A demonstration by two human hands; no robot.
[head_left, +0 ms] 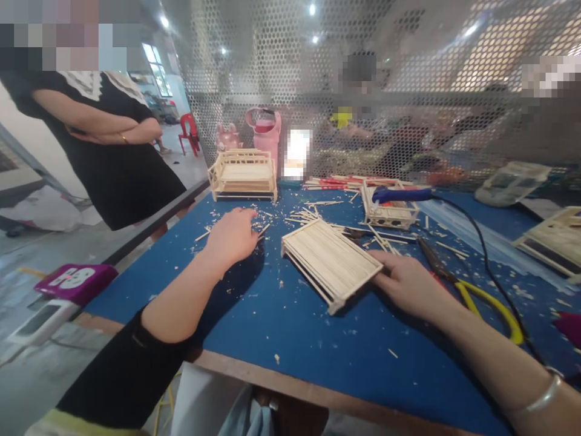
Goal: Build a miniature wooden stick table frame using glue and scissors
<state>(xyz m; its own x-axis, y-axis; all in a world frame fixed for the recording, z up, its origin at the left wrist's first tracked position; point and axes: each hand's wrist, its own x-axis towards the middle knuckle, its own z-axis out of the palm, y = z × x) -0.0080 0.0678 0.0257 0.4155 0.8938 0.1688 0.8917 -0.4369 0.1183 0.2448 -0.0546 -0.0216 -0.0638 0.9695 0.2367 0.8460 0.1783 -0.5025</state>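
- The left hand's (232, 236) palm faced down, so its underside was hidden. The fingertips reached a thin stick (264, 229), but I could not tell whether they pinched it or only lay on it.
- The right hand's (405, 280) thumb was out of sight behind the fingers.
- The pliers (474, 293) with yellow handles were partly covered by the right forearm.
- The glue gun's (402, 194) tip was hard to make out against the small stick frame (389, 212) beneath it. Its black cord ran off toward the near right.
- Another stick model (551, 239) was cut off at the right edge, and everything behind the perforated screen (408, 91) was a blur.
- The left arm stretched forward across the blue surface (290, 327), wrist low, fingers loosely curled.
- The right arm came in from the lower right. The hand was open, its fingers straight and touching the near right edge of the slatted stick panel (329, 260) without gripping it.
- The panel lay on the surface between the two hands, one end raised slightly, amid scattered offcuts.
- A miniature wooden bench (244, 174) stood at the far left, and a person in a black dress (109, 163) stood beside the surface with arms folded.
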